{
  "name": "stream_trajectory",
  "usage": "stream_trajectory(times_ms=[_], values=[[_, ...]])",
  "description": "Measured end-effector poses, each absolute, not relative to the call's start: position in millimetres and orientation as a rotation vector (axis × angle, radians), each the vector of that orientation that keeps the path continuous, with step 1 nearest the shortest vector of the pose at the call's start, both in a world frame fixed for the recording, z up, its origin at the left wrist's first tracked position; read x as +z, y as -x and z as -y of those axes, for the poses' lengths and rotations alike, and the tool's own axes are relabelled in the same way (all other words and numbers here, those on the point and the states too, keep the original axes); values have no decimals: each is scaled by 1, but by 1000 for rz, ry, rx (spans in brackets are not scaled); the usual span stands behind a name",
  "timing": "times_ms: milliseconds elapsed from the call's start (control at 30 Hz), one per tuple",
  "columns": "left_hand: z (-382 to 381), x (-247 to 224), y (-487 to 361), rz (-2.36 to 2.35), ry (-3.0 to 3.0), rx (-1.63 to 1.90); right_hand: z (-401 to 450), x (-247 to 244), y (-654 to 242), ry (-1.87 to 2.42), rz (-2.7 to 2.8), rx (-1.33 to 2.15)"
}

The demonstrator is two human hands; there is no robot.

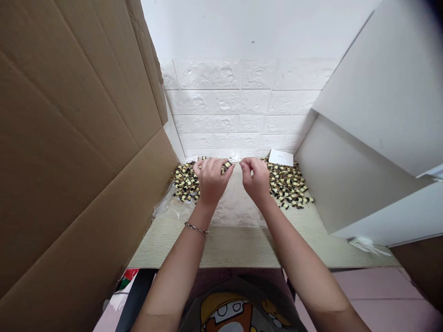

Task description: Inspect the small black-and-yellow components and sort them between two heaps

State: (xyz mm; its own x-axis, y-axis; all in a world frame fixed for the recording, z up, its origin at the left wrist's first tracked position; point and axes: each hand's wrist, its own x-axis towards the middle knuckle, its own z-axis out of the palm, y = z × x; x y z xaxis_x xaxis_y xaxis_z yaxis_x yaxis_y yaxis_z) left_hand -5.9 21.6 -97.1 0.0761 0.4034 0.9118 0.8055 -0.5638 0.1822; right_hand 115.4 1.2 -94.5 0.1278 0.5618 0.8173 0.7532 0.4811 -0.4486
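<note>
My left hand [212, 177] is closed, its fingers and thumb pinching a small yellow-and-black part [226, 165] that looks like a tiny taped coil. Just right of it, my right hand [255, 177] has thumb and forefinger pressed together; whatever sits between them is too small to make out. The fingertips of both hands almost meet over a pale sheet [238, 203] on the table. A heap of the same small parts [186, 180] lies beside my left hand, partly hidden by it. Another heap of these parts [287, 184] spreads to the right of my right hand.
A tall cardboard panel [86, 138] walls the left side, and white panels [363, 170] stand on the right. Behind is a white brick-patterned wall [224, 101]. A small white card [281, 157] rests by the right heap. Clear plastic [173, 207] lies at left on the wooden table [238, 249].
</note>
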Motion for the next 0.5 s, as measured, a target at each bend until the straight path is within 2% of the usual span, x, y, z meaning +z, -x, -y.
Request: stream_trajectory(times_ms=[300, 500], values=[[-23, -99, 3, 1151, 2063, -1514, -2, -93, -118, 1194, 1458, -7], [-25, -101, 4, 1234, 2068, -1545, -3, -95, -115, 1158, 1295, 260]])
